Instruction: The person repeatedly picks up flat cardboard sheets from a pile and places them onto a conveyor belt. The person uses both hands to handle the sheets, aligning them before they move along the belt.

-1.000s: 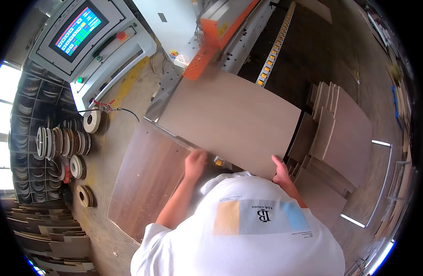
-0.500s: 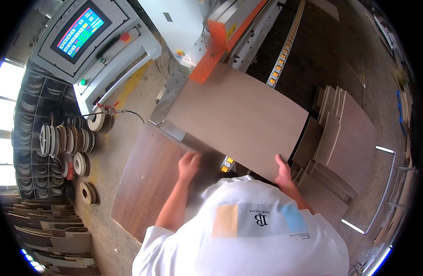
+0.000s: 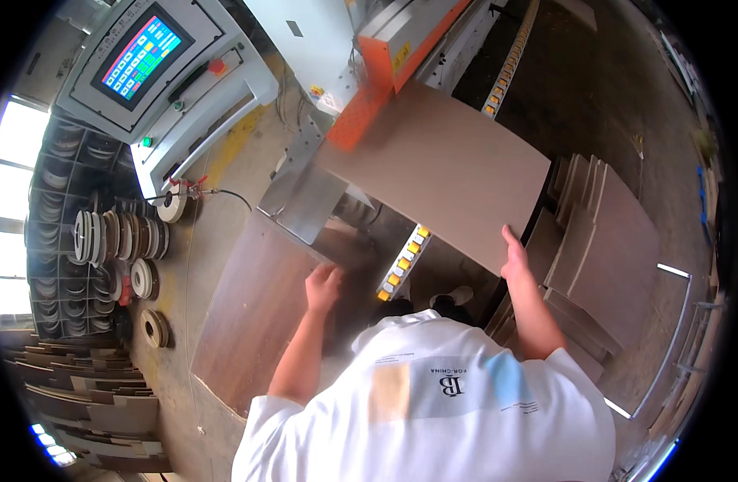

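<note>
A flat grey-beige panel (image 3: 449, 165) lies on the machine, its far left part under the orange guard (image 3: 361, 120). At the panel's near right corner is my right hand (image 3: 515, 259), closed on the edge with the thumb up and the other fingers mostly hidden. My left hand (image 3: 324, 287) is curled at the edge of a brown wood-grain board (image 3: 248, 305); whatever its fingers hold, if anything, cannot be made out. Between the hands, a strip of yellow rollers (image 3: 403, 263) shows beyond the panel's near edge, beside a metal plate (image 3: 305, 201).
A control console (image 3: 144, 56) with a lit screen stands at the far left. Stacked panels (image 3: 598, 249) are close on my right. Rolls of edging tape (image 3: 120, 237) fill a rack at the left, above more stacked boards (image 3: 88, 402). A thin hose (image 3: 232, 195) hangs by the console.
The panel has slid away from me and to the right along the machine, with my right hand following it. More of the yellow roller strip shows. My left hand has barely moved.
</note>
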Available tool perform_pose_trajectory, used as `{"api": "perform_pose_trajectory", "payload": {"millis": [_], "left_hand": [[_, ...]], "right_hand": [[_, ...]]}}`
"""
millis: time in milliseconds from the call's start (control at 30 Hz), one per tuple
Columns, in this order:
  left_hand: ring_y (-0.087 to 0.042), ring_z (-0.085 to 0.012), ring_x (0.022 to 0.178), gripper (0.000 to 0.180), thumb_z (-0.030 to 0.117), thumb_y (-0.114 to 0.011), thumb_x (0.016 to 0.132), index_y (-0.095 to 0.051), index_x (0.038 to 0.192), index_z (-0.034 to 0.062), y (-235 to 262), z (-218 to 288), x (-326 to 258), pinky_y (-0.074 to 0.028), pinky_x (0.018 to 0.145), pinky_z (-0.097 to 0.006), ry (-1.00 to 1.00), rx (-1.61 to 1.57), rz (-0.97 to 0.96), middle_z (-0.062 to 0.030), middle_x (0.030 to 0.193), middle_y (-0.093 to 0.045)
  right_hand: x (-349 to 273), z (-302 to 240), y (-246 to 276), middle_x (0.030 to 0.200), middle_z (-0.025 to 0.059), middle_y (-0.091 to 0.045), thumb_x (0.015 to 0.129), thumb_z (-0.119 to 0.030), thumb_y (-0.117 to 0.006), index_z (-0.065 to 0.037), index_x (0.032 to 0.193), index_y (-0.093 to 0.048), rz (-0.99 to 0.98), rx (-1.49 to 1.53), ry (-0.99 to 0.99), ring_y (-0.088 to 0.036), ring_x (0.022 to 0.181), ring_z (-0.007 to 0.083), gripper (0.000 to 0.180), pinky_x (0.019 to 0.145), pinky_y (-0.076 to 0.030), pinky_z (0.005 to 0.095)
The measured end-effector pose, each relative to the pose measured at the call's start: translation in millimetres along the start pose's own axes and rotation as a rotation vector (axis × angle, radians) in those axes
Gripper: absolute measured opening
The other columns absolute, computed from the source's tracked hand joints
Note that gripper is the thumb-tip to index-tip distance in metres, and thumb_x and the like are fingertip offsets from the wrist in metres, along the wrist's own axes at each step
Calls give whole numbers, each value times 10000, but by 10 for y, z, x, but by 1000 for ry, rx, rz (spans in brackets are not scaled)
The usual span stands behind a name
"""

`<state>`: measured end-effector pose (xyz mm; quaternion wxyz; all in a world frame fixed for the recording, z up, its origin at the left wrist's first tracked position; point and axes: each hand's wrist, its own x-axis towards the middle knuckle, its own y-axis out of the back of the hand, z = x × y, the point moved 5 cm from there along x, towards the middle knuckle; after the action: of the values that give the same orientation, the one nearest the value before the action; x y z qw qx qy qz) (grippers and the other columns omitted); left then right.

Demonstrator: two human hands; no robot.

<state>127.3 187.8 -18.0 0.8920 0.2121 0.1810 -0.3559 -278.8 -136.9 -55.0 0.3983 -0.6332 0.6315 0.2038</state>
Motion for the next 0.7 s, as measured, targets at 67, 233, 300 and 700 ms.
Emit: {"api": "perform_pose_trajectory", "payload": {"millis": [67, 233, 300, 700], "left_hand": [[-566, -86, 551, 193, 165, -692, 924, -720, 1041, 14, -6, 18, 47, -458, 468, -240, -11, 4, 3, -32, 765, -668], [-561, -87, 547, 172, 156, -676, 928, -716, 1024, 19, -37, 62, 53, -450, 461, -238, 7, 3, 13, -29, 748, -655], [-549, -83, 538, 162, 153, -670, 929, -709, 1009, 18, -32, 30, 55, -435, 448, -237, 17, -48, 36, -29, 735, -645], [-550, -95, 599, 138, 139, -600, 957, -672, 989, 25, -1648, 443, -454, -461, 512, -252, 54, 44, -341, -22, 710, -593]], "right_hand": [[139, -204, -48, 1457, 121, -525, 892, -378, -778, -29, 1442, -494, 23, -51, 42, -494, 1335, 279, 710, 1105, -410, 471], [528, -462, 126, 1444, 85, -547, 893, -387, -777, -86, 1419, -537, 67, 0, 93, -537, 1298, 253, 652, 1093, -422, 468], [503, -418, 139, 1388, 77, -582, 894, -391, -775, -106, 1384, -556, 38, 117, 59, -566, 1251, 241, 607, 1042, -467, 453], [7, 595, 1702, 992, 9, -710, 912, -457, -739, -139, 1069, -642, 97, 120, -43, -669, 868, 122, 367, 751, -540, 308]]}}
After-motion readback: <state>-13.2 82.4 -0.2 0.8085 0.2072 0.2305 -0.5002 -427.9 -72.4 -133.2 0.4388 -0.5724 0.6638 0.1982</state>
